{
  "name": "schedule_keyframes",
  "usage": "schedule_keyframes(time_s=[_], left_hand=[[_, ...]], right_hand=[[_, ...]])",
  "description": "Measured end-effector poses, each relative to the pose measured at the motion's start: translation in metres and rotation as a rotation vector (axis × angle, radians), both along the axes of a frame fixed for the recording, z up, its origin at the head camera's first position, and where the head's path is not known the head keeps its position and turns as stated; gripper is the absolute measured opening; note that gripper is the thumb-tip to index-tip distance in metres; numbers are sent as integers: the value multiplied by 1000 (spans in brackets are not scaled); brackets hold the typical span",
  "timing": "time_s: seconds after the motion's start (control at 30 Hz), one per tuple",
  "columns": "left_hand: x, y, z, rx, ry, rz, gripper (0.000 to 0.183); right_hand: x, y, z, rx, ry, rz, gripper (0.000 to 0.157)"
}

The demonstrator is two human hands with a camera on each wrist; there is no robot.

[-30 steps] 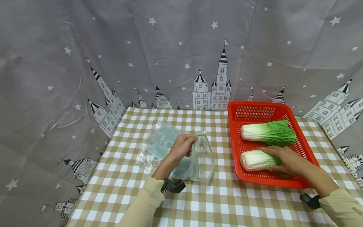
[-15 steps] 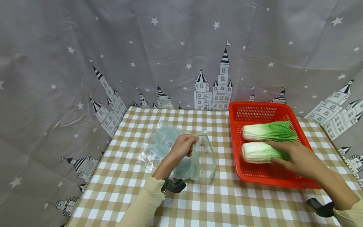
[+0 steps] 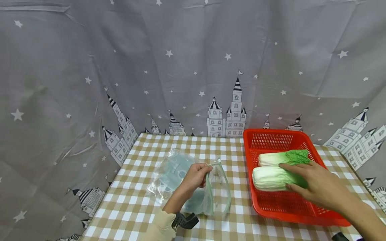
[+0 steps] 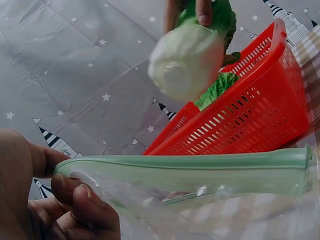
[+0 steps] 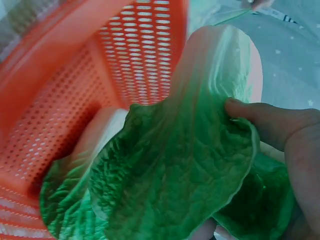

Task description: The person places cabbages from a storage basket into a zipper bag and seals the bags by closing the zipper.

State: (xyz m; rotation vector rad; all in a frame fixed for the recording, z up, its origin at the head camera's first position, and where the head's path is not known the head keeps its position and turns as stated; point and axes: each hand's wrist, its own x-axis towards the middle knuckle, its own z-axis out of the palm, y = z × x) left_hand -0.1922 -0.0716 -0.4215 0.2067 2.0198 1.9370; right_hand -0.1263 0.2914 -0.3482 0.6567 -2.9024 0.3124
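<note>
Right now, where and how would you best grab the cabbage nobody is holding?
Probably round the smooth, pale stalk end of the unheld cabbage, from above: it lies on its side, the red basket walls it in, and its crinkled leaves look floppier. In the head view, the right hand overlaps its leaves.

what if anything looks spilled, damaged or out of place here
Nothing stands out. The bag is wrinkled, as thin plastic tends to be, with the left hand pinching its edge. The right hand grips one cabbage above the basket; another cabbage lies inside.
</note>
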Motion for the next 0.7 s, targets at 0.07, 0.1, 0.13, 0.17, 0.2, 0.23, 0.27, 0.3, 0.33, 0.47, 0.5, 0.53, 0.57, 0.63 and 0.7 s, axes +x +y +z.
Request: schedule_keyframes(time_s=[0.07, 0.1, 0.13, 0.17, 0.2, 0.23, 0.27, 0.3, 0.33, 0.47, 0.5, 0.53, 0.57, 0.63, 0.7], left_hand=[[3, -1, -6, -3, 5, 9, 36], [4, -1, -7, -2, 15, 15, 36], [4, -1, -8, -2, 20, 19, 36], [5, -1, -8, 0, 24, 21, 36], [4, 0, -8, 0, 23, 18, 36], [7, 0, -8, 0, 17, 15, 36], [9, 0, -8, 0, 11, 9, 36], [11, 0, -8, 2, 7, 8, 36], [12, 0, -8, 6, 5, 6, 36], [11, -1, -5, 5, 19, 19, 36], [11, -1, -4, 2, 24, 24, 36], [10, -2, -3, -3, 27, 28, 36], [10, -2, -2, -8, 30, 30, 36], [9, -3, -1, -13, 34, 27, 36], [10, -3, 0, -20, 30, 24, 36]], right_hand=[[2, -7, -1, -18, 12, 1, 62], [2, -10, -1, -27, 30, 4, 62], [2, -15, 0, -28, 40, 14, 62], [1, -20, 0, -26, 48, 22, 62], [0, -25, 2, -17, 50, 25, 62], [2, -31, 2, -8, 46, 28, 63], [3, -37, 2, 4, 42, 34, 62], [3, -43, 2, 12, 40, 37, 62], [3, -49, 3, 18, 37, 46, 61], [-3, -69, 6, 38, 58, 93, 58], [-5, -74, 6, 43, 66, 110, 57], [-7, -80, 7, 52, 71, 120, 56], [-8, -85, 7, 63, 75, 127, 56], [-11, -96, 6, 84, 79, 143, 56], [-11, -106, 5, 110, 71, 153, 55]])
